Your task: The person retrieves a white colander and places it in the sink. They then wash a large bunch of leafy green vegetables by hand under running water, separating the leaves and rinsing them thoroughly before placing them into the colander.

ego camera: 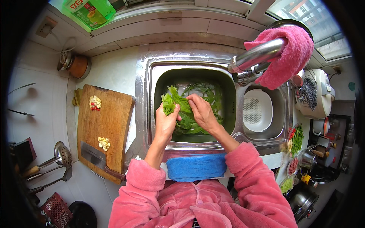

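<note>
Both hands are over the larger basin of a stainless steel sink [143, 85]. A bunch of leafy green lettuce [168, 105] is gripped in my left hand [166, 121]. With its thumb and fingers, my right hand [202, 112] pinches the edge of a lettuce leaf [182, 102] that reaches across from the bunch. Below, more green leaves [189, 125] lie in water in the basin, some of them hidden by my hands. A blue folded towel [196, 167] rests along the counter's front edge, between my forearms.
Left of the sink, a wooden cutting board [109, 122] holds a cleaver [94, 154], sliced garlic [104, 144] and chopped red pepper [95, 108]. A faucet [261, 54] draped with a pink cloth [296, 51] overhangs the back right. A white colander [257, 109] sits in the smaller basin.
</note>
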`<action>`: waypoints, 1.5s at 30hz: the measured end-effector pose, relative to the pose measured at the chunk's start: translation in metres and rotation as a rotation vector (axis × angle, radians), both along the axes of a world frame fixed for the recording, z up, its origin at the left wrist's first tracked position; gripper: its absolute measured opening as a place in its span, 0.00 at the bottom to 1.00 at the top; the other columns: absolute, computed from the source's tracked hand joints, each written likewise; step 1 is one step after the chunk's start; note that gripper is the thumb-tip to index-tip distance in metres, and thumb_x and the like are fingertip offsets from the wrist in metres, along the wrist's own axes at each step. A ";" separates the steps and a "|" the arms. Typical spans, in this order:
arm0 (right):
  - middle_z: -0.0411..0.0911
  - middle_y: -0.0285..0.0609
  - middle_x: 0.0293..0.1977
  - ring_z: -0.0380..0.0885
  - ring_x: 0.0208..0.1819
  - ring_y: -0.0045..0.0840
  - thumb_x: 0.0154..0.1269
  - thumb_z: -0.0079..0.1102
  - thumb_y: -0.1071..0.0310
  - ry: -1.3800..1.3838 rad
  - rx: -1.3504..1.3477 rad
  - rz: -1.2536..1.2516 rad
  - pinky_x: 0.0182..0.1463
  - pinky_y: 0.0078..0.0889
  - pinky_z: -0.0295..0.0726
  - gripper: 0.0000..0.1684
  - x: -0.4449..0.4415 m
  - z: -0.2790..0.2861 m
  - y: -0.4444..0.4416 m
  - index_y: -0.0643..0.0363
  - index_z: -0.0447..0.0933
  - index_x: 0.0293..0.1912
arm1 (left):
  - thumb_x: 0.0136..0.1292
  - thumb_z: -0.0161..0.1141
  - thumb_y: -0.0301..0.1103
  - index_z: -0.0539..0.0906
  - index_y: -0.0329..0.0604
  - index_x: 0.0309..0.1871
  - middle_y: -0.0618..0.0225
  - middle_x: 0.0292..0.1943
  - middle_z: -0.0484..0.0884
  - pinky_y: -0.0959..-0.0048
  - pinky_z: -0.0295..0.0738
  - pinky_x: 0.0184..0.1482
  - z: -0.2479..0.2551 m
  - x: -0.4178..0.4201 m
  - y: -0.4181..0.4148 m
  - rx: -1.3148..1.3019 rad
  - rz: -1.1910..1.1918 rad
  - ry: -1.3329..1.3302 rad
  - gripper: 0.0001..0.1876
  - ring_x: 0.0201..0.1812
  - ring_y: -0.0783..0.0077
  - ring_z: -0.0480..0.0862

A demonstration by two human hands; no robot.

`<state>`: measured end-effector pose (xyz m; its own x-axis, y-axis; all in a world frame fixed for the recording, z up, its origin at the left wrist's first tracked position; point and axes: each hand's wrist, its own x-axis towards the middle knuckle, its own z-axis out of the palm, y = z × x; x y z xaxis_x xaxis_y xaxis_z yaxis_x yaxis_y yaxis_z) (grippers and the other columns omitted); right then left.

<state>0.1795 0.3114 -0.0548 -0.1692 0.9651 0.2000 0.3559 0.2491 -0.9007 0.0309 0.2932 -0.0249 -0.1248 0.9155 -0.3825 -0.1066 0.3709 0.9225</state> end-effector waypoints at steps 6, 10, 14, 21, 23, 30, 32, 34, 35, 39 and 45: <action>0.77 0.52 0.34 0.79 0.33 0.47 0.65 0.52 0.77 -0.089 0.159 -0.032 0.34 0.41 0.77 0.08 -0.002 -0.007 -0.004 0.63 0.71 0.45 | 0.63 0.64 0.29 0.77 0.39 0.40 0.71 0.29 0.78 0.82 0.68 0.26 0.008 0.000 0.001 -0.077 0.003 -0.078 0.07 0.23 0.81 0.74; 0.78 0.51 0.34 0.79 0.34 0.46 0.64 0.55 0.78 -0.108 0.231 0.050 0.34 0.41 0.78 0.10 0.002 -0.003 -0.006 0.62 0.72 0.45 | 0.61 0.67 0.28 0.78 0.39 0.40 0.71 0.29 0.79 0.82 0.69 0.26 -0.005 0.000 0.002 -0.065 0.042 -0.054 0.09 0.22 0.81 0.74; 0.79 0.50 0.35 0.80 0.34 0.45 0.63 0.59 0.73 -0.047 0.144 0.096 0.34 0.40 0.79 0.10 0.006 0.001 -0.006 0.62 0.73 0.45 | 0.58 0.68 0.27 0.78 0.38 0.39 0.72 0.29 0.79 0.82 0.69 0.25 -0.014 -0.002 0.001 -0.068 0.080 -0.129 0.09 0.22 0.82 0.74; 0.79 0.44 0.30 0.79 0.32 0.30 0.61 0.63 0.66 0.169 -0.200 0.076 0.38 0.29 0.75 0.11 0.012 -0.005 0.002 0.63 0.77 0.40 | 0.60 0.67 0.26 0.79 0.38 0.40 0.71 0.31 0.79 0.82 0.69 0.26 -0.015 -0.002 0.000 -0.071 0.042 -0.229 0.09 0.24 0.82 0.74; 0.78 0.43 0.29 0.77 0.32 0.26 0.62 0.63 0.67 0.198 -0.357 0.080 0.39 0.27 0.73 0.10 0.013 -0.004 0.004 0.63 0.77 0.39 | 0.60 0.66 0.25 0.79 0.38 0.39 0.72 0.30 0.79 0.82 0.70 0.25 -0.018 0.001 0.000 -0.040 0.109 -0.179 0.08 0.23 0.82 0.74; 0.75 0.32 0.26 0.68 0.27 0.12 0.62 0.63 0.69 0.117 -0.185 0.006 0.30 0.18 0.68 0.09 0.005 -0.004 -0.001 0.64 0.77 0.40 | 0.60 0.66 0.25 0.81 0.37 0.40 0.72 0.29 0.80 0.82 0.70 0.23 -0.021 0.005 0.001 -0.029 0.097 -0.024 0.07 0.22 0.83 0.74; 0.75 0.35 0.26 0.69 0.26 0.14 0.62 0.64 0.69 0.086 -0.138 0.009 0.30 0.20 0.69 0.09 0.006 -0.005 -0.001 0.64 0.77 0.39 | 0.60 0.66 0.26 0.81 0.36 0.40 0.72 0.29 0.81 0.82 0.69 0.22 -0.018 0.004 0.001 -0.028 0.073 -0.062 0.07 0.22 0.83 0.74; 0.76 0.40 0.27 0.72 0.27 0.21 0.61 0.64 0.70 0.054 -0.098 0.036 0.32 0.24 0.71 0.09 0.007 -0.004 -0.001 0.64 0.76 0.38 | 0.60 0.66 0.27 0.82 0.36 0.40 0.72 0.29 0.81 0.82 0.69 0.23 -0.016 0.003 0.000 -0.037 0.058 -0.077 0.07 0.22 0.83 0.74; 0.77 0.44 0.28 0.75 0.29 0.27 0.61 0.63 0.70 0.038 -0.080 0.061 0.34 0.27 0.73 0.09 0.008 -0.001 0.000 0.64 0.76 0.38 | 0.61 0.66 0.27 0.82 0.36 0.39 0.72 0.29 0.81 0.82 0.69 0.23 -0.016 0.003 0.000 -0.047 0.054 -0.074 0.07 0.22 0.83 0.74; 0.78 0.46 0.29 0.78 0.31 0.31 0.62 0.61 0.69 0.085 -0.155 0.134 0.36 0.28 0.75 0.09 0.012 0.006 -0.001 0.65 0.75 0.38 | 0.60 0.67 0.28 0.82 0.36 0.38 0.71 0.30 0.81 0.82 0.69 0.26 -0.020 0.000 0.001 -0.070 0.040 -0.172 0.07 0.23 0.82 0.73; 0.77 0.39 0.28 0.74 0.31 0.19 0.66 0.57 0.65 0.229 -0.313 0.073 0.37 0.24 0.72 0.10 0.012 -0.011 0.000 0.64 0.75 0.39 | 0.60 0.67 0.28 0.81 0.37 0.38 0.68 0.30 0.81 0.81 0.69 0.28 -0.023 -0.003 0.002 -0.094 0.048 -0.269 0.07 0.24 0.81 0.73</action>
